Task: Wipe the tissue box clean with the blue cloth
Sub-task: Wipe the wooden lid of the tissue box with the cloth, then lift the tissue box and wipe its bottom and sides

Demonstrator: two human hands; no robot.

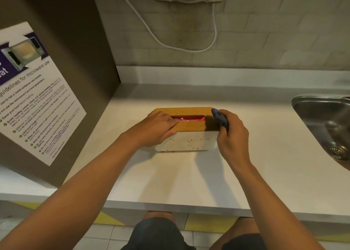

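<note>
The tissue box point(186, 134) is sitting at the centre of the frame on the white counter point(189, 177), its long axis running left to right and its wooden lid with the slot facing up. The left hand point(158, 129) is lying across the box's left end, fingers nearly straight. The right hand point(233, 134) is gripping the blue cloth point(220, 119), bunched in curled fingers, against the box's right end.

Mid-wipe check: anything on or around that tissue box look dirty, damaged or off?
Yes: the tissue box has dark specks scattered over its white front face, thickest toward the right, so that side looks unwiped. The left hand steadies its wooden lid while the right hand holds the blue cloth at the lid's right end.
</note>
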